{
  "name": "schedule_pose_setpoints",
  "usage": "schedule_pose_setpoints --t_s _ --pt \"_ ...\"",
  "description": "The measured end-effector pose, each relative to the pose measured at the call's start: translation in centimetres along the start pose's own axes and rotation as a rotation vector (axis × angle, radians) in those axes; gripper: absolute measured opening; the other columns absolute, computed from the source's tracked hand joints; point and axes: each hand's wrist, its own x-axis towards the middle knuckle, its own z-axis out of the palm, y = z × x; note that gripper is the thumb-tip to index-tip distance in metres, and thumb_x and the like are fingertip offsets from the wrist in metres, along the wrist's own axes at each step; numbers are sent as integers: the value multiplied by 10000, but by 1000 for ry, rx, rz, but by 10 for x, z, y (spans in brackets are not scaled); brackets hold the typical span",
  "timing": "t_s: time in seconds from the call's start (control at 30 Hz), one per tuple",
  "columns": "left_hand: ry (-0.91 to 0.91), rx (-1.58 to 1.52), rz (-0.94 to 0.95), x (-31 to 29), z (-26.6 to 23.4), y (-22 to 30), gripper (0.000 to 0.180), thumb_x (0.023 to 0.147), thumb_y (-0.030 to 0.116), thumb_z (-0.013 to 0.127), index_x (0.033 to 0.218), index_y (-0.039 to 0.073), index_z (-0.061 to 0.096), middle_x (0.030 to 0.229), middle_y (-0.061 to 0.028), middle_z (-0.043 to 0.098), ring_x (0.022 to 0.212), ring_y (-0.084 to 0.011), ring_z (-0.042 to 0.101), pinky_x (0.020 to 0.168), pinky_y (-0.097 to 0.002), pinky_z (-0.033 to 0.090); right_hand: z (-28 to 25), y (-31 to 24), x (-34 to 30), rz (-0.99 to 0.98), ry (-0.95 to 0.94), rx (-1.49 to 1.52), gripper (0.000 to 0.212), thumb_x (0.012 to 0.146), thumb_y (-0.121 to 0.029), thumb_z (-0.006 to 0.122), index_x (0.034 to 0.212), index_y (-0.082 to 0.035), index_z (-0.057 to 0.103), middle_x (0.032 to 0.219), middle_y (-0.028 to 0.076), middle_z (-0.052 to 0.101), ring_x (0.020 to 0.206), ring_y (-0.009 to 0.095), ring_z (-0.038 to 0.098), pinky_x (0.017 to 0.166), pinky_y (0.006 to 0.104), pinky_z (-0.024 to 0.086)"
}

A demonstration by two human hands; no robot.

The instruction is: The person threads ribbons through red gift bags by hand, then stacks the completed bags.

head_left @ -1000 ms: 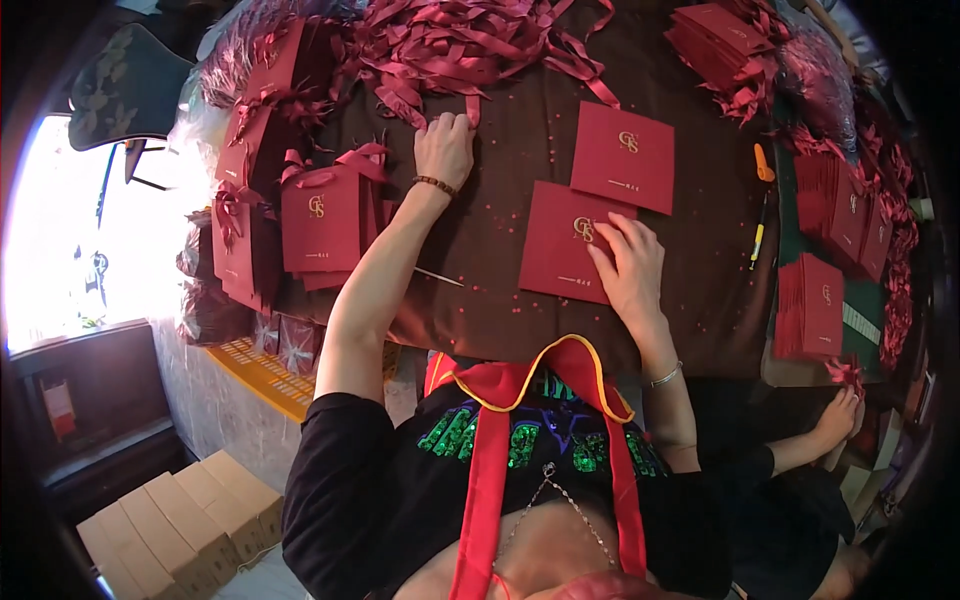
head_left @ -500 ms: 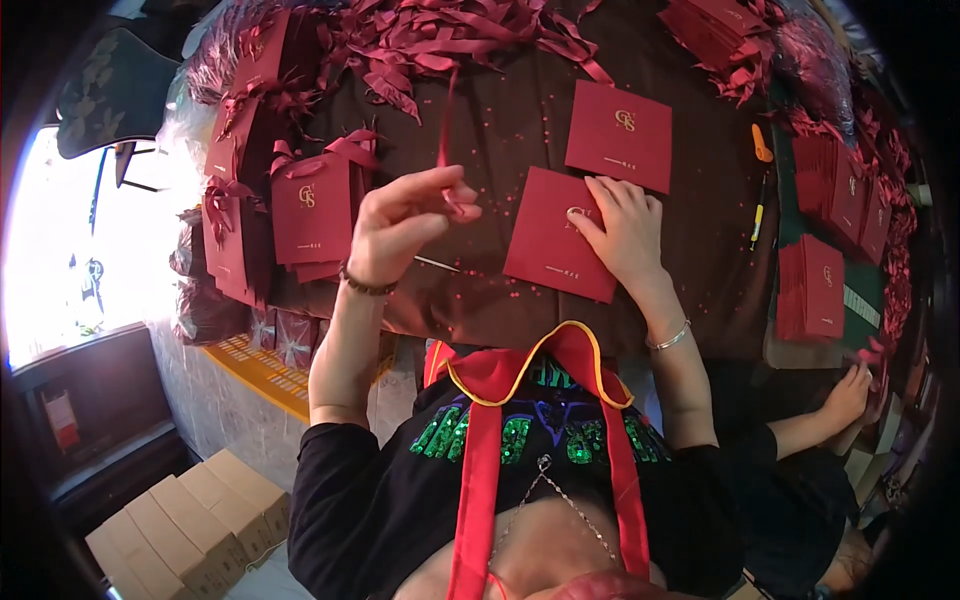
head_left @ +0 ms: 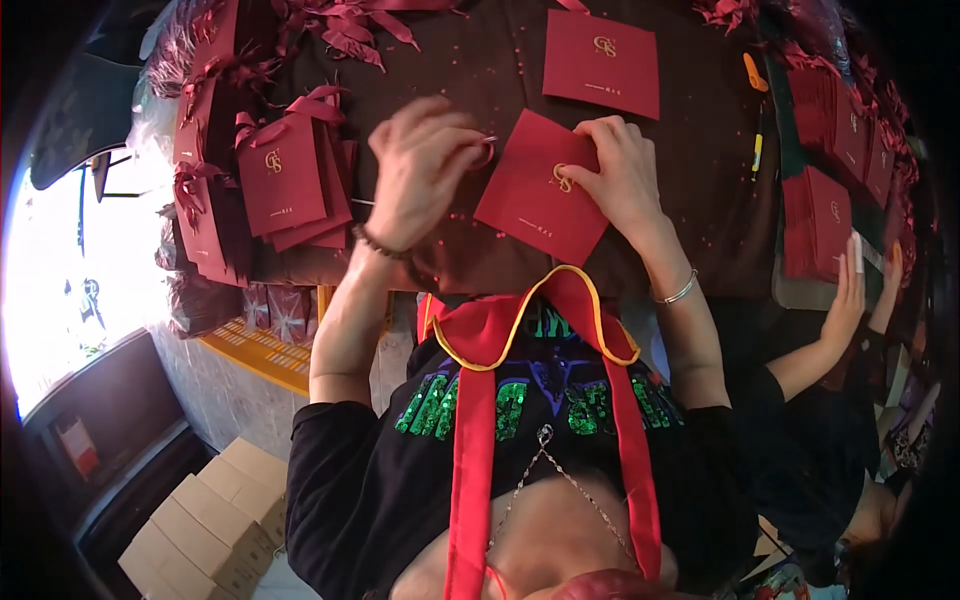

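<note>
A flat red gift bag (head_left: 535,190) with a gold emblem lies turned at an angle on the dark-brown-covered table in front of me. My right hand (head_left: 625,170) grips its upper right edge, thumb across the front and fingers curled over the rim. To the left of the bag, slightly blurred, my left hand (head_left: 425,165) is raised with thumb and forefinger pinched. A small pinkish ribbon end (head_left: 489,141) shows at those fingertips; the rest of the ribbon is hidden. Beyond my right hand, another flat red gift bag (head_left: 602,70) lies alone.
Bags with ribbon bows (head_left: 280,180) are stacked at left. Loose ribbons (head_left: 355,35) lie at the far side. An orange-handled tool (head_left: 755,72) and a yellow-black pen-like tool (head_left: 758,145) lie right of centre. More bag stacks (head_left: 815,220) stand near a co-worker's hands (head_left: 850,300).
My left hand has lowered the ribbon toward the near bag, and its long tail no longer shows. The bag has turned clockwise under my right hand. The whole view has shifted.
</note>
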Motion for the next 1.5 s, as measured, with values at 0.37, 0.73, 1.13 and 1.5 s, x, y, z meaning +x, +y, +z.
schedule_pose_setpoints --t_s 0.37,0.73,1.13,1.5 --pt "-65 -231 -262 -15 57 33 141 840 203 606 920 111 676 779 -34 635 780 -186 578 779 -330 333 -1 -1 -3 247 -168 331 414 730 -167 733 1093 -57 567 926 128 665 866 244 654 741 315 492" --pt "137 8 -113 -7 66 40 66 797 171 631 859 153 645 717 4 573 750 -175 539 740 -383 326 -4 -8 -5 254 -159 381 348 779 -219 696 1075 -61 606 943 125 661 870 234 653 743 302 490" --pt "180 -25 -133 -4 65 43 35 764 160 661 780 142 636 748 17 595 781 -186 545 759 -392 329 -9 -15 -9 336 -180 483 303 795 -153 675 1070 -45 610 888 112 660 808 189 643 722 292 483" --pt "73 -75 -184 1 63 47 85 763 174 657 767 94 629 711 -21 596 743 -193 559 781 -356 337 -11 -14 -11 249 -158 462 324 789 -125 666 1101 -53 618 960 128 669 874 215 659 753 285 488"
